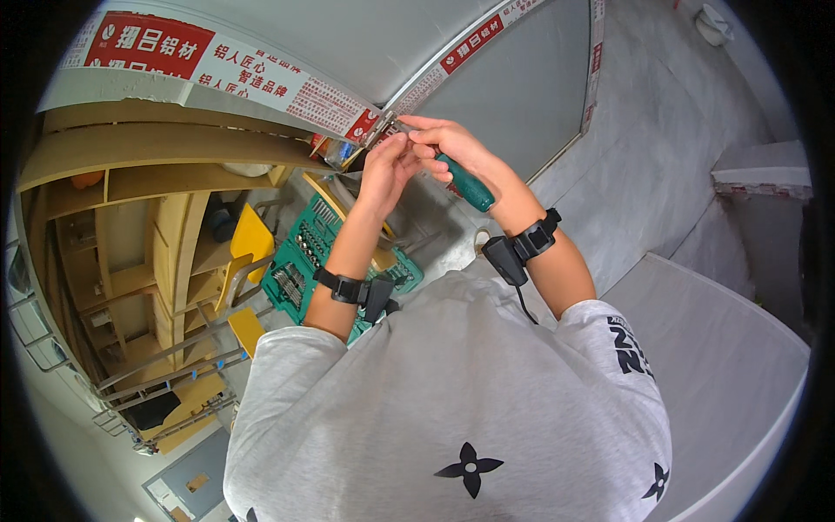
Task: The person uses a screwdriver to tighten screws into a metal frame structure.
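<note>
Far left of the small silver metal fitting (380, 130), which lies at the panel corner, stands a tan wooden shelving unit (184, 252). Its long curved upper board (174, 143) runs toward the fitting, narrowing the room on that side. Left of and below the fitting are a yellow-seated metal-framed chair (250, 235) and a green plastic tool case (291, 248) lying unfolded, probably placed so that its sockets stay within reach.

Just below the fitting is the left hand (385, 174), its fingers curled and gathered close with the thumb; it seems to steady something there, though I cannot tell what its tips pinch.

Just right of the fitting, the right hand (457, 146) stretches its index finger toward it, while the other fingers bend around a thick, dark green screwdriver (470, 184). The handle slants down and away from the fitting, likely to line the shaft up with it; contact at the tip is hidden.

Right of the fitting, a grey flat panel (513, 96) with a taped edge bounds the forward side. Beyond, the pale grey floor (644, 104) gives the right elbow more room.
</note>
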{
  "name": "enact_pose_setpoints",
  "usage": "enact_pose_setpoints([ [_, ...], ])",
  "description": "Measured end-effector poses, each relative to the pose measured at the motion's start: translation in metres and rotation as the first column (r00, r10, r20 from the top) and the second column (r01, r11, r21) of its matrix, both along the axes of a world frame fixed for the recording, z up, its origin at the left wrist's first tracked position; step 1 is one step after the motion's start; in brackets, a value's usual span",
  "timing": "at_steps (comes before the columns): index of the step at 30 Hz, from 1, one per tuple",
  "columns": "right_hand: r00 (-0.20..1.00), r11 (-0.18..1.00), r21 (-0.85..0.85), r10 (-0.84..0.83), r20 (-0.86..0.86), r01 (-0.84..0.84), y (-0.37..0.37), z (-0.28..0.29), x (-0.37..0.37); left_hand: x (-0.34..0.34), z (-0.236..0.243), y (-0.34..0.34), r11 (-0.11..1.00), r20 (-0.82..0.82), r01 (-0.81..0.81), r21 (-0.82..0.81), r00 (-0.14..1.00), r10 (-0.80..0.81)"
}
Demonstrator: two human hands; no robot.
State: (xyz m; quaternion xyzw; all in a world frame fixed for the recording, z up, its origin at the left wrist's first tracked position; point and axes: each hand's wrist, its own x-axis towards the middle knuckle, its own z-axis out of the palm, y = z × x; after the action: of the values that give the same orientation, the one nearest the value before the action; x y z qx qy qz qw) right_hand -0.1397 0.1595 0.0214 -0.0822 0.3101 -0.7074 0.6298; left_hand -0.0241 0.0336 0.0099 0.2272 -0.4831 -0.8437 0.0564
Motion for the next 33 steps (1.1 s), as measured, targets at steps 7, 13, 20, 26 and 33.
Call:
enact_pose_setpoints([
  [7, 0.998, 0.998, 0.036, -0.044, -0.040, 0.046, 0.001, -0.001, 0.004, 0.003, 0.003, 0.007, 0.993, 0.098, -0.104, -0.050, 0.989, 0.108],
  [13, 0.998, 0.998, 0.055, -0.025, -0.061, 0.028, 0.001, 0.000, 0.005, 0.016, -0.011, -0.005, 0.957, 0.149, -0.218, -0.190, 0.957, 0.248],
  [20, 0.995, 0.997, 0.064, -0.031, -0.093, 0.038, 0.001, -0.006, 0.004, 0.021, -0.011, -0.007, 0.923, 0.197, -0.162, -0.348, 0.950, 0.241],
  [26, 0.996, 0.999, 0.028, -0.034, -0.085, 0.036, -0.001, -0.007, 0.005, -0.003, -0.019, -0.008, 0.979, -0.007, -0.119, 0.166, 0.992, 0.122],
  [33, 0.996, 0.997, 0.073, -0.024, -0.089, 0.031, -0.001, -0.016, -0.004, -0.028, -0.013, 0.002, 0.910, 0.078, -0.303, 0.282, 0.953, 0.293],
])
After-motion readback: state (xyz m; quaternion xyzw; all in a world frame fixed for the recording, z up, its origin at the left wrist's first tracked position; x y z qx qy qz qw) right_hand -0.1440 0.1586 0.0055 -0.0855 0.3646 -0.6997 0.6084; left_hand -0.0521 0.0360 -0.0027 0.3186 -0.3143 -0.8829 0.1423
